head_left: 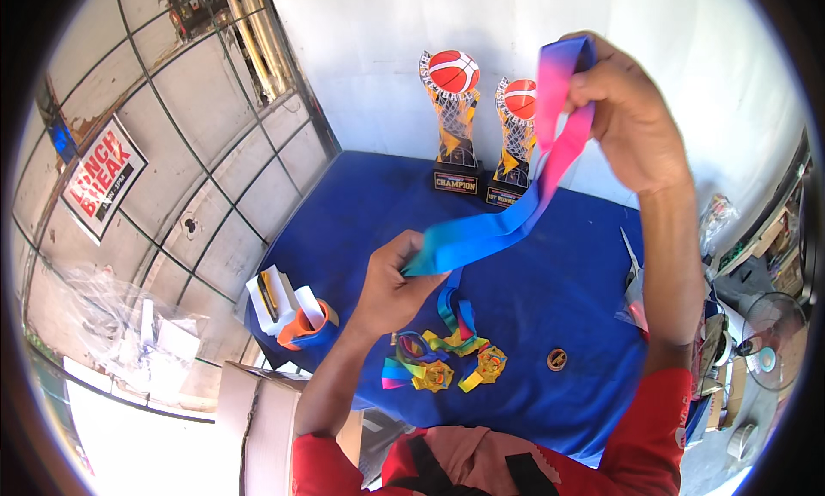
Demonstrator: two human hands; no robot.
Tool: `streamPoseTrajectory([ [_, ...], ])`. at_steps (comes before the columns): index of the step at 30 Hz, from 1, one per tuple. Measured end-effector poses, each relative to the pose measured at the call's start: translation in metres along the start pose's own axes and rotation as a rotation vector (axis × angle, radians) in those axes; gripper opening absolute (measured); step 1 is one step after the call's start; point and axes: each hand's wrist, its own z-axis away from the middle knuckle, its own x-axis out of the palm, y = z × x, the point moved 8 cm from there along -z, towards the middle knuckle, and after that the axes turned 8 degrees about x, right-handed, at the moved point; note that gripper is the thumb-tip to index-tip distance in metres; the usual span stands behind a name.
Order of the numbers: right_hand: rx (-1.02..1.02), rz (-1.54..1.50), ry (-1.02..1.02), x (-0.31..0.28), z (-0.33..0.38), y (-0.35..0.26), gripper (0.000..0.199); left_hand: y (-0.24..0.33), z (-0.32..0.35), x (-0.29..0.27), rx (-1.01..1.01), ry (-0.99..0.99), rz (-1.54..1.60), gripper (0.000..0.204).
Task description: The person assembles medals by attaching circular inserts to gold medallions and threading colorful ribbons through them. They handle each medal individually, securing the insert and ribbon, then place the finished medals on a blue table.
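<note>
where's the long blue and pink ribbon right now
In the head view, the ribbon runs from the left hand, near centre, up to the right hand at upper right, just right of the trophies.

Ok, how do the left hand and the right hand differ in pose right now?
The right hand is higher in the picture, against the white wall; the left hand is lower, in front of the blue cloth. The right hand holds the ribbon at a pink and blue bend, while the left hand grips a teal stretch. Both hold the same ribbon.
</note>
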Motion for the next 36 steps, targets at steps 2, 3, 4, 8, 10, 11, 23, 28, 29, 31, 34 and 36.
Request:
streamPoseTrajectory([
  [2, -0.096, 0.006, 0.041, -0.017, 0.003, -0.027, 0.034, -0.010, 0.006, -0.015, -0.085, -0.041, -0.033, 0.016],
  [3, -0.079, -0.003, 0.061, -0.027, 0.002, -0.036, 0.037, -0.018, 0.011, -0.023, -0.172, -0.062, -0.067, 0.016],
  [4, -0.051, 0.054, 0.012, -0.029, 0.001, -0.045, 0.039, -0.021, 0.014, -0.031, -0.183, -0.040, -0.062, 0.018],
  [8, 0.097, 0.554, -0.117, -0.028, 0.005, -0.053, 0.029, -0.019, 0.024, -0.058, -0.103, 0.003, -0.257, 0.016],
  [10, 0.155, 0.650, -0.146, -0.024, 0.010, -0.048, 0.024, -0.017, 0.027, -0.065, -0.100, -0.007, -0.311, 0.015],
  [11, 0.168, 0.696, -0.167, -0.019, 0.013, -0.046, 0.022, -0.016, 0.027, -0.068, -0.097, -0.010, -0.325, 0.015],
  [23, 0.289, 0.483, -0.321, -0.003, 0.028, -0.021, 0.024, 0.005, 0.001, -0.028, -0.308, -0.243, 0.183, 0.015],
  [28, 0.249, 0.649, -0.250, -0.010, 0.032, -0.007, 0.020, 0.020, -0.005, -0.030, -0.239, -0.234, -0.008, 0.021],
  [29, 0.216, 0.637, -0.224, -0.011, 0.034, -0.006, 0.021, 0.023, -0.005, -0.031, -0.217, -0.243, -0.045, 0.021],
  [31, 0.178, 0.583, -0.206, -0.012, 0.039, -0.005, 0.025, 0.026, -0.006, -0.033, -0.203, -0.256, -0.061, 0.022],
  [34, 0.090, 0.630, -0.161, -0.011, 0.047, -0.009, 0.029, 0.029, -0.007, -0.034, -0.194, -0.258, -0.012, 0.023],
  [36, -0.090, 0.857, -0.052, -0.007, 0.053, -0.021, 0.033, 0.031, -0.009, -0.034, -0.191, -0.257, 0.019, 0.024],
])
